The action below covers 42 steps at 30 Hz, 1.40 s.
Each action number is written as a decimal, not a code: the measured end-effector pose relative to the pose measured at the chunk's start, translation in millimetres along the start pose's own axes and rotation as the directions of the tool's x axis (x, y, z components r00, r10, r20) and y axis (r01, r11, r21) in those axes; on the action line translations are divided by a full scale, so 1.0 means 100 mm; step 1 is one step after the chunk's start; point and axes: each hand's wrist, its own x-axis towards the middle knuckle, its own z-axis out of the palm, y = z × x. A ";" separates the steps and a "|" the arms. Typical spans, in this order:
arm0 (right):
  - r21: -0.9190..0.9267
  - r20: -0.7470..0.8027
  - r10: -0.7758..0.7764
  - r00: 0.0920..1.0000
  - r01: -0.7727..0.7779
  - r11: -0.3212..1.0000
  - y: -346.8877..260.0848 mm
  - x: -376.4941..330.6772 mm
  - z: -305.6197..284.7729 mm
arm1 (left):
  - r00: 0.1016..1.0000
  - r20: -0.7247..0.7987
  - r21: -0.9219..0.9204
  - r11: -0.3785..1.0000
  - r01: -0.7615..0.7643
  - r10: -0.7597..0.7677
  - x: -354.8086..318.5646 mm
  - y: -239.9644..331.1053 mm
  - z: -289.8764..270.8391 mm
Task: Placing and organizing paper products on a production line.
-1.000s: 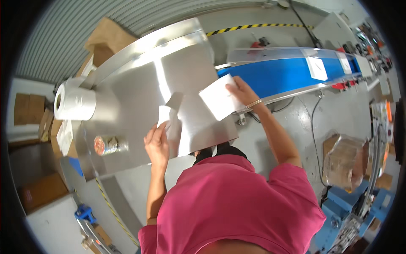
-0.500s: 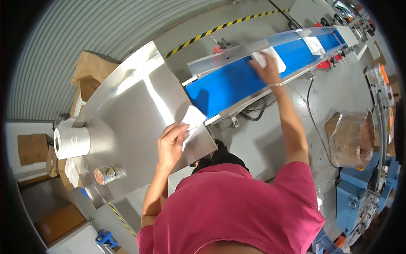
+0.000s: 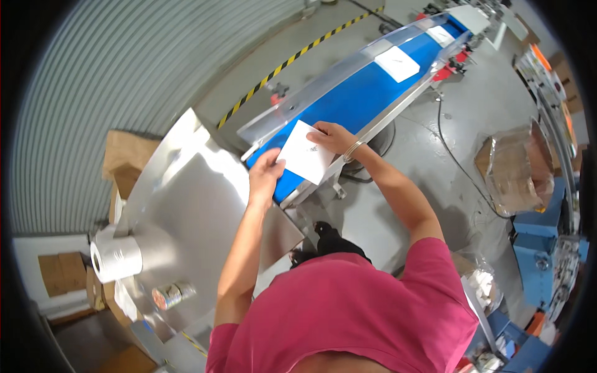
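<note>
A flat white card (image 3: 305,160) with dark print is held tilted above the near end of a blue conveyor belt (image 3: 348,102). My left hand (image 3: 265,177) grips its left edge between thumb and fingers. At its upper right edge my right hand (image 3: 336,138), with a bangle at the wrist, pinches it, thumb on the printed face. Farther along the belt lie two more white pieces, a middle one (image 3: 398,64) and a far one (image 3: 440,36).
A shiny steel table (image 3: 205,230) adjoins the belt on the left, bearing a white roll (image 3: 118,258) and a small clear-wrapped roll (image 3: 173,294). A clear guard (image 3: 333,84) runs along the belt's far side. To the right stands a plastic-lined cardboard box (image 3: 516,168).
My right hand has left the white piece on the belt and come back to the card. My left hand has raised the card from the table edge over the belt. The belt pieces appear farther away.
</note>
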 end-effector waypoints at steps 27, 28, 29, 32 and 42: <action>-0.083 -0.192 0.365 0.911 -0.385 0.919 1.79 -3.05 3.26 | 0.551 0.648 0.696 -0.115 -0.709 0.526 -0.90 -1.37 -0.72; -0.006 0.081 0.474 0.877 -0.475 0.880 2.23 -3.21 3.58 | 0.515 0.670 0.657 -0.103 -0.747 0.535 -0.97 -1.42 -0.62; -0.073 0.114 0.536 0.836 -0.531 0.844 2.19 -3.36 3.73 | 0.502 0.666 0.649 -0.096 -0.755 0.552 -0.95 -1.45 -0.67; -0.109 0.030 0.612 0.790 -0.606 0.788 2.28 -4.11 4.04 | 0.481 0.675 0.643 -0.125 -0.756 0.560 -0.91 -1.47 -0.76; 0.353 -0.229 0.888 0.400 -0.816 0.459 2.72 -7.07 4.99 | 0.594 0.411 0.907 -0.378 -0.186 0.692 -1.44 -1.94 -0.33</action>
